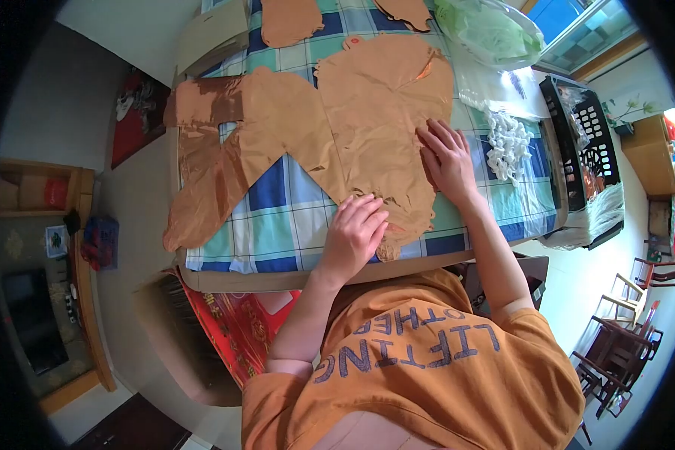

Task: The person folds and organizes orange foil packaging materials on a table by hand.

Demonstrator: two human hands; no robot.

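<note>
Flat brown die-cut paper sheets (pixel 367 112) lie spread over a table with a blue, green and white checked cloth (pixel 277 191). My left hand (pixel 355 229) rests on the near edge of the top sheet, fingers curled down against it. My right hand (pixel 446 156) lies flat on the sheet's right side with fingers spread. Another stack of the brown paper (pixel 214 161) extends to the left and hangs over the table's left edge.
White string bundles (pixel 506 142) lie right of my right hand, beside a black plastic crate (pixel 581 142). A clear bag with green contents (pixel 491 30) sits at the far right. More brown pieces (pixel 289 19) and a cardboard piece (pixel 214 34) lie at the far side.
</note>
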